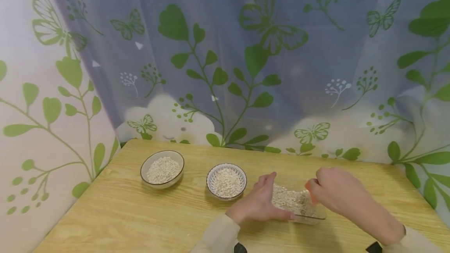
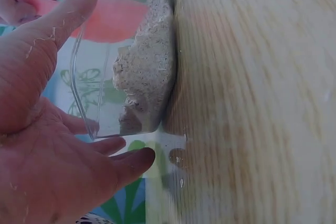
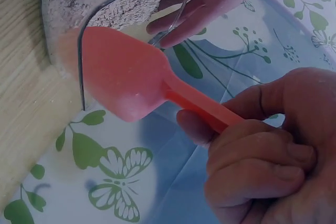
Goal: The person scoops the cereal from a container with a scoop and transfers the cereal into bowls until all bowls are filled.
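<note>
A clear rectangular container (image 1: 308, 219) holds oat flakes (image 1: 291, 199) on the right side of the table. My left hand (image 1: 261, 202) rests against its left end, thumb along the front side and fingers extended along the left wall; in the left wrist view the thumb and fingers look straight. My right hand (image 1: 339, 190) grips the handle of an orange-red scoop (image 3: 126, 72), fingers curled round it. The scoop's head is inside the container at its right end, seen through the clear wall in the left wrist view. Whether it carries flakes is hidden.
A small patterned bowl (image 1: 209, 187) of oat flakes stands left of my left hand. Further left is a larger dark-rimmed bowl (image 1: 144, 179), also with flakes. The wooden table (image 1: 140, 221) ends at a printed curtain (image 1: 225, 57) behind.
</note>
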`<action>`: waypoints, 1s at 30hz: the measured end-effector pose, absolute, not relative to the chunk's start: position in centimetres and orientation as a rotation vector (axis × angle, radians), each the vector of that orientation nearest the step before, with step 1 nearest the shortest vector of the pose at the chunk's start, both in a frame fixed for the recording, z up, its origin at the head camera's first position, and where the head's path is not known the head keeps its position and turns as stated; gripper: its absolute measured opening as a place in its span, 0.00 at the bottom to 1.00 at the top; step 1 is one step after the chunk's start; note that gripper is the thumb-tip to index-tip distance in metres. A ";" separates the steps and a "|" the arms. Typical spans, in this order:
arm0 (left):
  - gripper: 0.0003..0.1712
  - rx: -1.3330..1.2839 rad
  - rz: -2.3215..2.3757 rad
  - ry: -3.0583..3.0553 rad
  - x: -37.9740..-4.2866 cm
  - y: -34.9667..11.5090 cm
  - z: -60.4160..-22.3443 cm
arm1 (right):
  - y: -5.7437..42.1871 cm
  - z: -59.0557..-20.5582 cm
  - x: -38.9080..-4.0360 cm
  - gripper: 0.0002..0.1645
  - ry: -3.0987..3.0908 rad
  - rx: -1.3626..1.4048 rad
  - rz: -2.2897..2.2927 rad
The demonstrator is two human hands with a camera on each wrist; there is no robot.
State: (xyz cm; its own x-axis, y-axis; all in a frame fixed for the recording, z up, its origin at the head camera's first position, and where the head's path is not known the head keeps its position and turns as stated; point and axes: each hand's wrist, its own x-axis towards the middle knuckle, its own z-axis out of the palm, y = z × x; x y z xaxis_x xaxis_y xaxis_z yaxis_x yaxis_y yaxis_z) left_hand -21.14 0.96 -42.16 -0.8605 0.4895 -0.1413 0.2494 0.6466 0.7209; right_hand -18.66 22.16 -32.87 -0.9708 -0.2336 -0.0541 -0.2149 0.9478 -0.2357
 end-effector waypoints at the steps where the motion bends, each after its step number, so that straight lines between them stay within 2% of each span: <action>1: 0.70 0.592 1.042 2.536 -21.2 1.0 -42.2 | 22.1 -33.0 -18.8 0.23 3.018 -0.356 -0.350; 9: 0.70 0.590 1.054 2.502 -21.4 0.9 -42.2 | 23.5 -33.9 -20.4 0.23 2.946 -0.267 -0.556; 19: 0.82 0.530 1.128 2.470 -20.9 1.0 -43.0 | 27.8 -36.0 -21.3 0.19 2.587 -0.208 -1.003; 23: 0.82 0.517 1.161 2.448 -21.1 1.1 -43.3 | 28.7 -37.1 -21.6 0.21 2.383 -0.227 -1.192; 30: 0.80 0.505 1.166 2.402 -21.4 0.9 -43.5 | 28.4 -38.3 -22.4 0.21 2.316 -0.347 -1.237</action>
State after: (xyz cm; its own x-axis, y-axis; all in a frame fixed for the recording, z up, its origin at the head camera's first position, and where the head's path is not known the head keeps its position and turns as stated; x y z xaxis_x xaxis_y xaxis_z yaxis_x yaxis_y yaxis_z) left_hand -21.38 0.86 -43.46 -0.8453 0.4905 -0.2118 0.1369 0.5820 0.8016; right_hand -22.40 28.40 -38.35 -0.8488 -0.4364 -0.2985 0.0055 0.5572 -0.8304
